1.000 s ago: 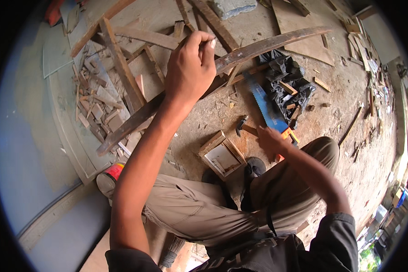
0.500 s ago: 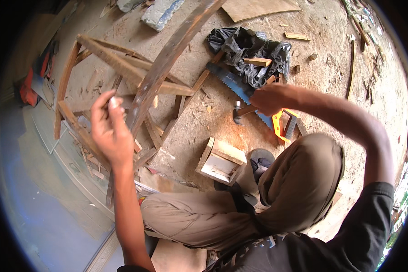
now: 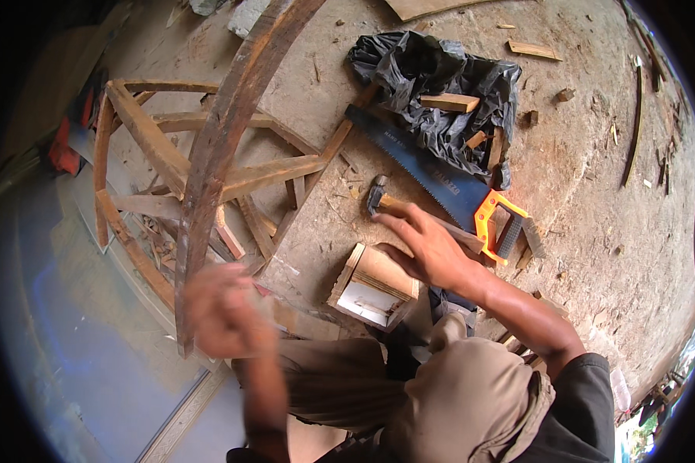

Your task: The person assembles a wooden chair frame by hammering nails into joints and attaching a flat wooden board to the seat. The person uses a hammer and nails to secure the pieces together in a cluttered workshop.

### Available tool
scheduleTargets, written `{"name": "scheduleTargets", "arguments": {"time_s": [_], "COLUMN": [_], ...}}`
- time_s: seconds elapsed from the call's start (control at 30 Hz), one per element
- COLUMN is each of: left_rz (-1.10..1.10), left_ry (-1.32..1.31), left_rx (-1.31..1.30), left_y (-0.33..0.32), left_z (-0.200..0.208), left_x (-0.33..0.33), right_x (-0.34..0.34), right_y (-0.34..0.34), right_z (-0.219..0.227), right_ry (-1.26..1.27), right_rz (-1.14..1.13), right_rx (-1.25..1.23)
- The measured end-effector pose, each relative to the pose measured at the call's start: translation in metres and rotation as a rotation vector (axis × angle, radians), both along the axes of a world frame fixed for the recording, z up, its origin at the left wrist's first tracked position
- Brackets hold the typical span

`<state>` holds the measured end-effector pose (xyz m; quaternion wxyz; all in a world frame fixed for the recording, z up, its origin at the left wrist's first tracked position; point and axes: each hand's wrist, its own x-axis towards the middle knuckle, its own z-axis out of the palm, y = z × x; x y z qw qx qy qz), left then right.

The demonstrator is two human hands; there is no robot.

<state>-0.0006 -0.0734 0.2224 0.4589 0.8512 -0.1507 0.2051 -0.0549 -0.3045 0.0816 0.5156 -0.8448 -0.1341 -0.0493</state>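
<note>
Right hand [image 3: 434,251], grip slack and fingers spread, between hammer [image 3: 378,193] and box [image 3: 378,280] on the floor [image 3: 594,231]; blurred left hand [image 3: 232,312] beside plank [image 3: 212,154], grip unclear. Reaching clear of the saw [image 3: 432,170] seems wise.

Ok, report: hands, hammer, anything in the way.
Left hand blurred at wooden beam, grip unclear. Right hand open, near hammer and wooden box. Hammer on ground, handsaw close beside it.

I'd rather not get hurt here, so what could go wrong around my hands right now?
The saw lies with its toothed edge toward the hammer, so your right hand could get nicked reaching there. The long wooden piece beside your left hand might slide if knocked.
</note>
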Motion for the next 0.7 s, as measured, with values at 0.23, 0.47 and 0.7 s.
{"name": "scheduleTargets", "arguments": {"time_s": [0.23,0.47,0.7], "left_rz": [0.28,0.254,0.242], "left_ry": [0.865,0.963,0.946], "left_rx": [-0.707,-0.504,-0.548], "left_y": [-0.085,-0.064,-0.058], "left_z": [-0.077,-0.131,-0.159], "left_x": [-0.03,-0.037,-0.038], "right_x": [0.026,0.027,0.038], "right_y": [0.017,0.037,0.046], "right_z": [-0.008,-0.025,-0.057], "right_ry": [-0.072,0.038,0.146], "right_rz": [-0.039,-0.042,-0.007], "right_rx": [0.315,0.305,0.283]}}
